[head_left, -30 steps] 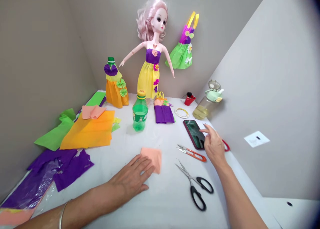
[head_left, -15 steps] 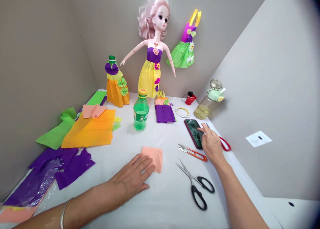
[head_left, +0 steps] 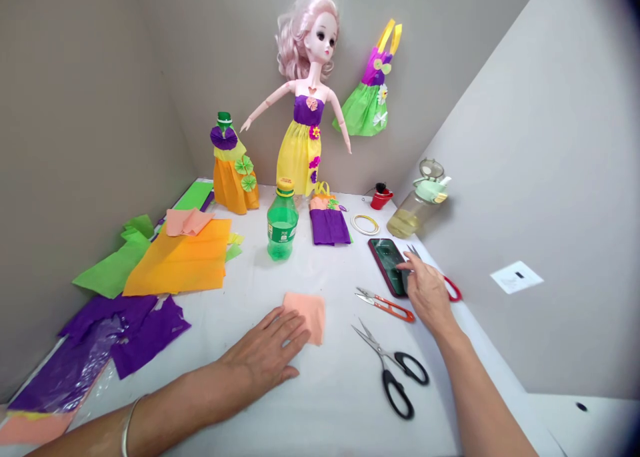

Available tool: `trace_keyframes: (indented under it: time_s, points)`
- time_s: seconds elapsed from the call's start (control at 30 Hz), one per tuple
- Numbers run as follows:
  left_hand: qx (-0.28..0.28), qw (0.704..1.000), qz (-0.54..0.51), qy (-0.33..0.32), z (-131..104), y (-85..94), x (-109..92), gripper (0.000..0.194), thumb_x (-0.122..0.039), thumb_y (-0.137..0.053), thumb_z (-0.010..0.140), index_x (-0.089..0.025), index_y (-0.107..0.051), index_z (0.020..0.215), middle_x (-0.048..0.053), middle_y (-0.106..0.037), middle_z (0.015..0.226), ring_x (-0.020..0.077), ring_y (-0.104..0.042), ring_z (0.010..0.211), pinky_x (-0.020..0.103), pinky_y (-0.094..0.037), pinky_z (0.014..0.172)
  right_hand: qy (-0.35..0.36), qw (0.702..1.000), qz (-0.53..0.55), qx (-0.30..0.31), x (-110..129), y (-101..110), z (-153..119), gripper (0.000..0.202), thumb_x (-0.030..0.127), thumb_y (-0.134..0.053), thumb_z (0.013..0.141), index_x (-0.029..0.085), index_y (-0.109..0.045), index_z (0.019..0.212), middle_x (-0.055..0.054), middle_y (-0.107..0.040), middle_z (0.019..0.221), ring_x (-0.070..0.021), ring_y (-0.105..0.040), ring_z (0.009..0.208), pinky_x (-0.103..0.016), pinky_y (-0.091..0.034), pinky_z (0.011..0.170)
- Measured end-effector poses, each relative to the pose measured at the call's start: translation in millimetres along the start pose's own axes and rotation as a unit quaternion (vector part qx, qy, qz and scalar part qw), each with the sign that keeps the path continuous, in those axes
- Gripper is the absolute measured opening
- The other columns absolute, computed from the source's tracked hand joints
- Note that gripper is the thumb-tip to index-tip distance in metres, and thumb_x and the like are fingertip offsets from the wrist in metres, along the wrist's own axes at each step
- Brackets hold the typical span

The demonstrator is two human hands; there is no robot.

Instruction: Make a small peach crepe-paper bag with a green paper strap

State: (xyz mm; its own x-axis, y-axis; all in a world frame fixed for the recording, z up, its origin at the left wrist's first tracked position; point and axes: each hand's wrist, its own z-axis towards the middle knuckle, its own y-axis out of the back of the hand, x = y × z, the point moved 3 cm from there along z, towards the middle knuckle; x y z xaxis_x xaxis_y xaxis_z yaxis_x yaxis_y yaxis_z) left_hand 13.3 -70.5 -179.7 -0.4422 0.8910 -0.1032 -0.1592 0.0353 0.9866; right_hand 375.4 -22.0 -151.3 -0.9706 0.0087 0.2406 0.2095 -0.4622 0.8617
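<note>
Not gripping anything with the left hand tbh, just flat and loose on the peach square. Looks empty in the nearer right hand too, pointing over the phone, left of the palm, angled lengthwise away.

The clear green plastic bottle bears a label seemingly reading "PUR"; red print on its yellow cap and faint marks on the maroon-cased smartphone are illegible.

The white table is boxed in here: a dull grey left wall, a grey back wall, a paler right wall bearing a white plate.
</note>
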Motion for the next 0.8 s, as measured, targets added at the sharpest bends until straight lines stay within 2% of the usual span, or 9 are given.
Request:
trace_keyframes:
  time_s: [0.23, 0.5, 0.67, 0.8]
  points:
    - [-0.003, 1.0, 0.002, 0.001, -1, -1.2, 0, 0.051, -0.044, -0.057, 0.093, -0.014, -0.048, 0.133, 0.016, -0.056, 0.138, 0.0297, -0.05, 0.13, 0.046, -0.035, 0.114, -0.004, 1.0, 0.001, 0.002, -3, 7, -1, 0.044, 0.011, -0.036, 0.083, 0.019, -0.055, 0.122, -0.005, -0.074, 0.097, -0.025, -0.062, 0.097, -0.043, -0.04, 0.099]
    - [-0.001, 1.0, -0.005, 0.0, 1, 0.4, -1, 0.052, -0.042, -0.059, 0.092, -0.013, -0.048, 0.134, 0.017, -0.056, 0.138, 0.0304, -0.049, 0.131, 0.045, -0.035, 0.113, -0.086, 0.99, 0.03, -0.111, 14, 39, -5, 0.04, 0.018, -0.035, 0.086, 0.019, -0.059, 0.118, -0.007, -0.075, 0.096, -0.0255, -0.061, 0.098, -0.039, -0.041, 0.095]
    - [-0.03, 0.999, -0.012, -0.005, -2, -0.2, -1, 0.054, -0.038, -0.064, 0.09, -0.012, -0.047, 0.133, 0.017, -0.057, 0.137, 0.0309, -0.049, 0.131, 0.047, -0.035, 0.113, -0.085, 0.988, 0.041, -0.12, 18, 37, -8, 0.039, 0.017, -0.038, 0.082, 0.02, -0.063, 0.112, -0.006, -0.075, 0.089, -0.0258, -0.061, 0.096, -0.041, -0.042, 0.093]
    - [-0.028, 0.999, -0.017, 0.001, -3, 0.2, -1, 0.052, -0.04, -0.061, 0.091, -0.014, -0.046, 0.134, 0.017, -0.056, 0.138, 0.0295, -0.05, 0.131, 0.046, -0.035, 0.114, -0.065, 0.982, 0.061, -0.166, 28, 38, -10, 0.036, 0.016, -0.039, 0.083, 0.02, -0.065, 0.107, -0.005, -0.075, 0.084, -0.0242, -0.062, 0.096, -0.042, -0.043, 0.095]
